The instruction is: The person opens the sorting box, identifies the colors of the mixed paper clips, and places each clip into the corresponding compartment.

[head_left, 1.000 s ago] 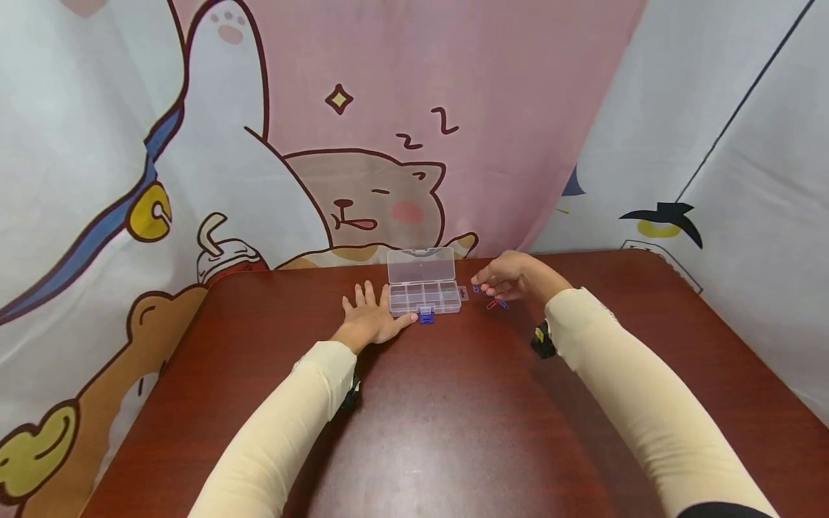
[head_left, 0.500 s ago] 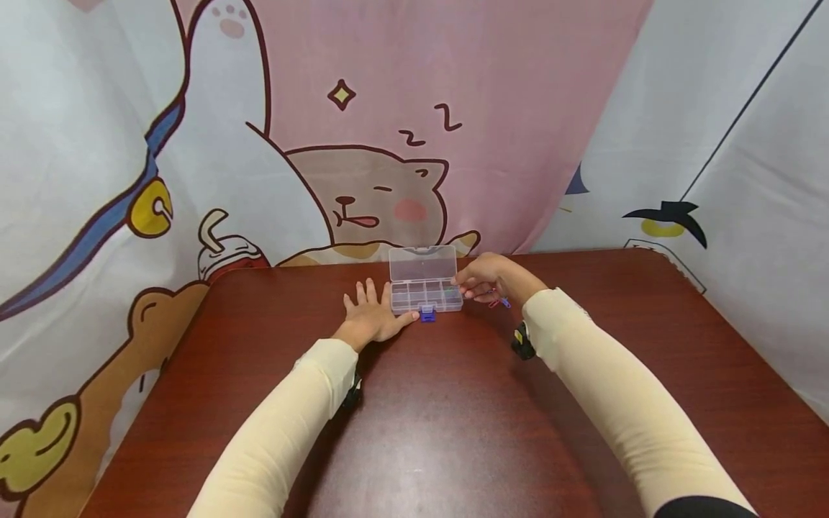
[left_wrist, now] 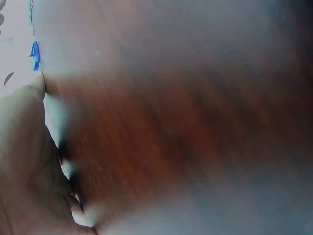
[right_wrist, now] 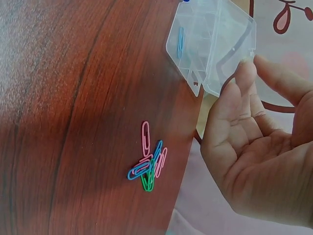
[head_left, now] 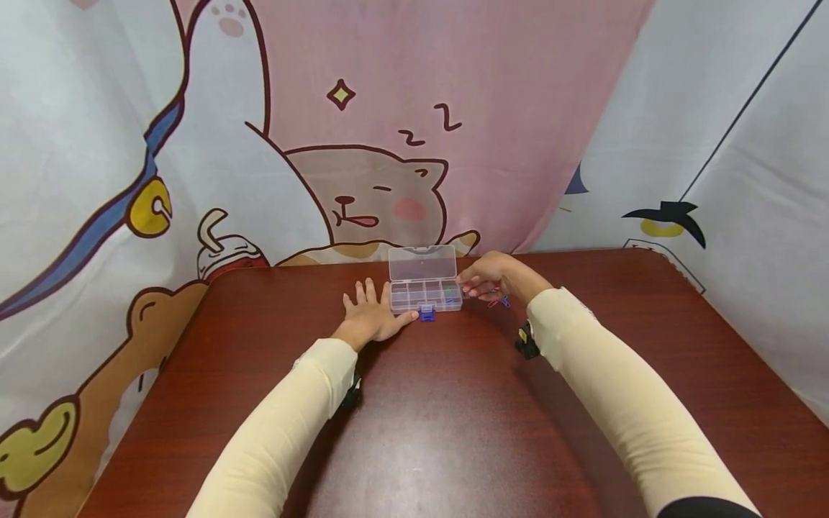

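A clear plastic compartment box [head_left: 408,296] sits at the table's far side with its lid [head_left: 422,263] raised. My left hand [head_left: 370,320] lies spread flat on the table, its thumb at the box's front by the blue latch [head_left: 427,314]. Beside the box's right end hovers my right hand [head_left: 487,276]; in the right wrist view nothing shows between thumb and fingertips. A blue paper clip [right_wrist: 181,43] lies in a front compartment at that end, with a bit of green [head_left: 450,291] behind it. Several pink, blue and green paper clips [right_wrist: 140,170] lie loose under my right hand.
The dark red wooden table [head_left: 414,417] ends just behind the box. A cartoon-printed curtain [head_left: 518,129] hangs along its back and sides. The box's hanging tab [right_wrist: 195,84] sticks out at its right end.
My right hand has moved left from the loose clips to the box, then drawn back slightly. The blue paper clip it held now lies in the box. The left hand stays put.
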Demonstrator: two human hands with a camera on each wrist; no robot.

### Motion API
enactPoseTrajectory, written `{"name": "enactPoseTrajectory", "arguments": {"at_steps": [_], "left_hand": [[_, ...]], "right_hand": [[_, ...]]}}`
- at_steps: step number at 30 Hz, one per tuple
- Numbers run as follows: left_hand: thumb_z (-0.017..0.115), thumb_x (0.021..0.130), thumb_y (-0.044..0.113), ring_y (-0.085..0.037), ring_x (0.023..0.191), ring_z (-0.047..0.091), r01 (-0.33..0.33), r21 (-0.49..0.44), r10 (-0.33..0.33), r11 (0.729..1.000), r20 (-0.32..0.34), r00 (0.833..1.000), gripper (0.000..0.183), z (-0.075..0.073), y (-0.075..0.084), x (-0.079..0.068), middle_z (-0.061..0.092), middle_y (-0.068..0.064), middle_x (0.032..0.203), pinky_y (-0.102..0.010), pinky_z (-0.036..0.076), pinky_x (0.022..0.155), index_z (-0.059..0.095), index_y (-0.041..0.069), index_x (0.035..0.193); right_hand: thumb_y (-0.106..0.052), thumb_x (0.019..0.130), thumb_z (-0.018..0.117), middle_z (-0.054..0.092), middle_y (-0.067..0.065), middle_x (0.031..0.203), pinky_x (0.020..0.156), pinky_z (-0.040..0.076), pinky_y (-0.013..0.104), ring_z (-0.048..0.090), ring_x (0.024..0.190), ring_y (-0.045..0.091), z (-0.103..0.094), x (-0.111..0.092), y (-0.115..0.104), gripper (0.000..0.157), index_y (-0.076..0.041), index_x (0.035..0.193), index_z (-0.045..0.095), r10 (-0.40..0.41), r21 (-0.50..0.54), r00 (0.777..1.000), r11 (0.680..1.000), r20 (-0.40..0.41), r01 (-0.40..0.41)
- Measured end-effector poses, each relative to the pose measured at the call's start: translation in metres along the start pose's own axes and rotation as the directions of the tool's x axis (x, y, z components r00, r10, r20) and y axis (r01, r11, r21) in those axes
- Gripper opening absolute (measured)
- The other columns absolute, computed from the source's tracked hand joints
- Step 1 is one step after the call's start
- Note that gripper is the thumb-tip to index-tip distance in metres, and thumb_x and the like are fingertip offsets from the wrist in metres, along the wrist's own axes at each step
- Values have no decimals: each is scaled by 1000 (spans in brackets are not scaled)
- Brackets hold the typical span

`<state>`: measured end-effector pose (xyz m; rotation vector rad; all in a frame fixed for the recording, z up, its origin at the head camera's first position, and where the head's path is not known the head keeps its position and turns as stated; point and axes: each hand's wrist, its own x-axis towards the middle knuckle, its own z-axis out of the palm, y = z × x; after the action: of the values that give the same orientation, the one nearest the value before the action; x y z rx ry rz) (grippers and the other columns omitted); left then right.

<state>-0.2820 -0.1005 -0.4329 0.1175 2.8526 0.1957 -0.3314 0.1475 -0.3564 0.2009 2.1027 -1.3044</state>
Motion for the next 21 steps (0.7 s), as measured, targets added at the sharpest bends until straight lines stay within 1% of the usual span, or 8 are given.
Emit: {"name": "enactPoseTrajectory", "arguments": {"at_steps": [3, 6, 9, 10, 13, 15, 18, 21], "left_hand": [[27, 86, 82, -40, 148, -6, 2, -4, -2, 1000, 1, 1000, 102, 0, 0, 0, -7, -23, 161, -63, 0, 114, 1, 15, 158], [27, 86, 82, -40, 148, -6, 1, 0, -1, 1000, -4, 1000, 102, 1, 0, 1, -7, -24, 161, -63, 0, 114, 1, 15, 158], [26, 85, 83, -40, 148, -6, 0, 1, 0, 1000, -5, 1000, 103, 1, 0, 1, -7, -24, 161, -63, 0, 114, 1, 15, 158], [27, 85, 82, -40, 148, -6, 0, -1, 0, 1000, -4, 1000, 103, 1, 0, 1, -7, -24, 161, -64, 0, 114, 1, 15, 158], [28, 86, 82, -40, 148, -6, 1, -7, -1, 1000, 0, 1000, 103, 0, 1, -1, -7, -24, 161, -64, 0, 114, 1, 15, 158], [28, 86, 82, -40, 149, -6, 1, -6, -1, 1000, 0, 1000, 102, -1, 1, -2, -7, -24, 161, -63, 1, 114, 1, 14, 158], [28, 86, 82, -40, 148, -6, 0, -4, 0, 1000, 0, 1000, 102, -1, 1, -3, -7, -24, 161, -63, 1, 114, 1, 14, 158], [28, 86, 81, -41, 148, -5, -2, -7, 2, 1000, -2, 1000, 102, 0, 1, -3, -7, -24, 161, -64, 1, 114, 1, 14, 158]], "right_hand": [[-18, 92, 66, 66, -5, 64, 73, 52, 32, 60, 56, 7, -1, -1, 1, 35, 2, 120, 61, 3, -8, 1000, 1000, -3, -3], [-18, 92, 66, 66, -5, 66, 72, 53, 32, 60, 57, 7, -4, -1, 2, 24, -2, 109, 67, -6, -16, 1000, 1000, -7, 6], [-18, 92, 66, 67, -3, 68, 77, 53, 35, 61, 59, 8, -7, -1, 5, 20, -3, 103, 69, -14, -18, 1000, 1000, -14, 14], [-18, 92, 66, 67, -3, 68, 79, 53, 37, 61, 59, 9, -8, -1, 6, 20, -2, 104, 69, -14, -16, 1000, 1000, -18, 13], [-18, 92, 66, 68, -2, 70, 85, 51, 40, 61, 60, 10, -13, -1, 10, 29, 1, 112, 64, -6, -6, 1000, 1000, -23, 6], [-19, 92, 65, 67, -2, 71, 87, 51, 40, 61, 60, 10, -16, -1, 12, 33, 3, 117, 61, 4, 2, 1000, 1000, -27, -4], [-19, 92, 65, 67, -2, 71, 86, 51, 38, 61, 59, 9, -22, -2, 16, 36, 3, 120, 59, 14, 16, 999, 1000, -36, -14], [-19, 92, 65, 67, -2, 71, 79, 53, 33, 61, 58, 7, -30, -4, 22, 38, 2, 123, 58, 22, 13, 998, 1000, -58, -22]]}}
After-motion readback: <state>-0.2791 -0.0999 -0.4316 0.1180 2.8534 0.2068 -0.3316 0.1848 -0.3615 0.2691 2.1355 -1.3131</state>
